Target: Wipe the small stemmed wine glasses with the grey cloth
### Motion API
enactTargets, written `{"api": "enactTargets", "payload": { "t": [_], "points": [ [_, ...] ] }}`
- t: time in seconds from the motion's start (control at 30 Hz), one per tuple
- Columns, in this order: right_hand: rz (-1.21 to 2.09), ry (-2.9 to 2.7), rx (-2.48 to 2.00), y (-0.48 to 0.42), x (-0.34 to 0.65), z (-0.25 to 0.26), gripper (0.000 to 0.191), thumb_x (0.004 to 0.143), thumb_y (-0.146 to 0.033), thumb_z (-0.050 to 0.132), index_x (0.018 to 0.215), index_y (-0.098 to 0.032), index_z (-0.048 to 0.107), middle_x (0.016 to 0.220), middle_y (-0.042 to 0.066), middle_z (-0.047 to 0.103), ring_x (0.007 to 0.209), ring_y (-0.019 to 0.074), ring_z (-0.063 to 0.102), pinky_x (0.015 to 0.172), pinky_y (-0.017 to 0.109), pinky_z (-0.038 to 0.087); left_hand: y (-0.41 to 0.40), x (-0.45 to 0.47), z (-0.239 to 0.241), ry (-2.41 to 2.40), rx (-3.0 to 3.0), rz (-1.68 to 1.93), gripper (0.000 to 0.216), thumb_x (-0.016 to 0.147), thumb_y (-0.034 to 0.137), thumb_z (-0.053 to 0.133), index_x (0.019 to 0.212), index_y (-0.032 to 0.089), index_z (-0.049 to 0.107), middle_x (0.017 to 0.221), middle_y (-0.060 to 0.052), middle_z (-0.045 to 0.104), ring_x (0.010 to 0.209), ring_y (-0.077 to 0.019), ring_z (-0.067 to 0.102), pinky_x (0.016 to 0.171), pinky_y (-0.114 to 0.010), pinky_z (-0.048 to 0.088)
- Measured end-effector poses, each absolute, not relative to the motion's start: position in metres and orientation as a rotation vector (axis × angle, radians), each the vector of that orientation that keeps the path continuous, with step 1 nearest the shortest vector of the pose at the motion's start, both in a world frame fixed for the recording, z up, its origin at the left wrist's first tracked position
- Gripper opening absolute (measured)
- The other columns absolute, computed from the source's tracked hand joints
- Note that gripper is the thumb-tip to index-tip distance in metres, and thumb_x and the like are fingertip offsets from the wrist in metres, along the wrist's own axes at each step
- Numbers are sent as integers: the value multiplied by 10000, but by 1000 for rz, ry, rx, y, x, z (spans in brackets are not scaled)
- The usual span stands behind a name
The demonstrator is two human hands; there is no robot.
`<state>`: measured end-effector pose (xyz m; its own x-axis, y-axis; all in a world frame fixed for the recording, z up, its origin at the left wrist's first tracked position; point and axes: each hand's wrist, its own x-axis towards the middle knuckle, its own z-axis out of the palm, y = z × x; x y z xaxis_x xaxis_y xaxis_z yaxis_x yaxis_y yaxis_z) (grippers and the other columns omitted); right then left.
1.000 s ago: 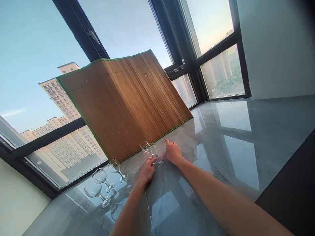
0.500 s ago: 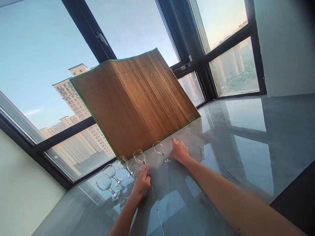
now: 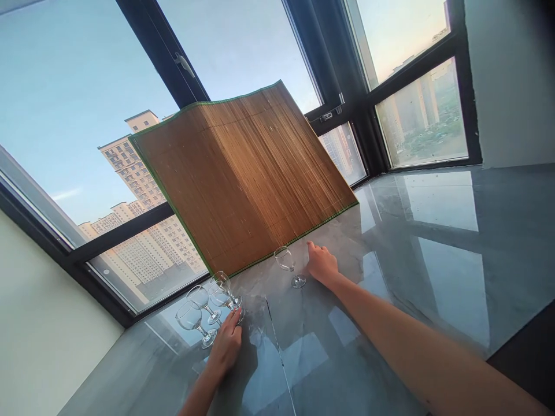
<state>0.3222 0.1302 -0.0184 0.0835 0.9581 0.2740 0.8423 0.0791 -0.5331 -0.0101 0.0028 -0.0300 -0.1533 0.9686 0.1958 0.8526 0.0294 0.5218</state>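
My left hand (image 3: 228, 341) is closed at the foot of a clear wine glass (image 3: 219, 296), its fingers on the near side of the base. That glass stands upright at the right of a cluster of wine glasses, overlapping another wine glass (image 3: 222, 281) behind it. Farther left are two more, a near wine glass (image 3: 189, 315) and one behind it (image 3: 198, 296). A single wine glass (image 3: 284, 258) stands apart, just left of my right hand (image 3: 321, 263). The fingers of that hand are curled in over the surface, with nothing visible in them and a gap to the glass.
A bamboo mat (image 3: 247, 179) with green edging leans against the dark window frame (image 3: 173, 60) behind the glasses. Glossy grey stone (image 3: 347, 370) forms the surface, with reflections and a dark seam line. A pale wall (image 3: 39, 312) borders the left side.
My left hand has slid one wine glass leftward, away from the single glass and up to the cluster. My right hand has stayed beside the single glass. The view has shifted slightly.
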Motion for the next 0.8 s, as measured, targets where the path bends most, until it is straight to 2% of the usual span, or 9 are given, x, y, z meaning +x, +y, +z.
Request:
{"api": "enactTargets", "payload": {
  "t": [0.2, 0.3, 0.37, 0.5, 0.6, 0.67, 0.8],
  "points": [
    [253, -1781, -1788, 132, 322, -20, 585, 856, -31, 466, 1415, -193, 407, 1165, 128, 659, 1103, 242, 565, 744, 280, 432, 0, -12, -31, 2063, 1847, 867, 549, 717, 212, 494, 1244, 169, 641, 1471, -121, 528, 1449, -291, 365, 1220, -462, 215],
    [251, -1778, -1789, 132, 322, -19, 570, 861, -37, 466, 1406, -195, 414, 1158, 129, 661, 1100, 240, 568, 741, 276, 433, -10, -9, -34, 2067, 1940, 861, 398, 702, 189, 526, 1067, 197, 687, 1455, -129, 542, 1470, -340, 310, 1203, -525, 218],
    [250, -1778, -1787, 131, 322, -18, 564, 860, -36, 460, 1400, -191, 420, 1154, 131, 664, 1097, 242, 569, 730, 277, 436, -19, -1, -36, 2107, 1986, 906, 308, 694, 174, 550, 966, 204, 691, 1405, -145, 580, 1453, -363, 335, 1188, -556, 224],
    [248, -1777, -1776, 129, 323, -17, 571, 853, -31, 452, 1403, -178, 424, 1162, 137, 665, 1096, 249, 569, 720, 284, 443, -26, 41, -31, 2141, 1957, 968, 427, 709, 155, 558, 1113, 201, 689, 1359, -152, 595, 1331, -342, 490, 1148, -527, 299],
    [242, -1776, -1766, 128, 323, -17, 587, 853, -21, 438, 1419, -173, 411, 1157, 138, 669, 1098, 254, 571, 723, 292, 448, -9, 89, -22, 1848, 2039, 1063, 412, 713, 127, 588, 1094, 225, 710, 1272, -109, 653, 1240, -292, 560, 1134, -464, 339],
    [236, -1777, -1762, 127, 323, -16, 575, 854, -22, 436, 1410, -171, 420, 1146, 139, 671, 1098, 259, 574, 724, 298, 452, 12, 120, -15, 1746, 1974, 1180, 377, 701, 126, 636, 1064, 199, 710, 1167, -116, 694, 1157, -289, 604, 1090, -453, 390],
    [229, -1779, -1762, 128, 323, -16, 527, 866, -48, 445, 1379, -168, 445, 1154, 143, 670, 1099, 261, 581, 743, 304, 462, 58, 163, -8, 1648, 1644, 1411, 402, 696, 134, 719, 1092, 156, 656, 1166, -144, 681, 1122, -270, 623, 1033, -415, 443]
  ]
}}
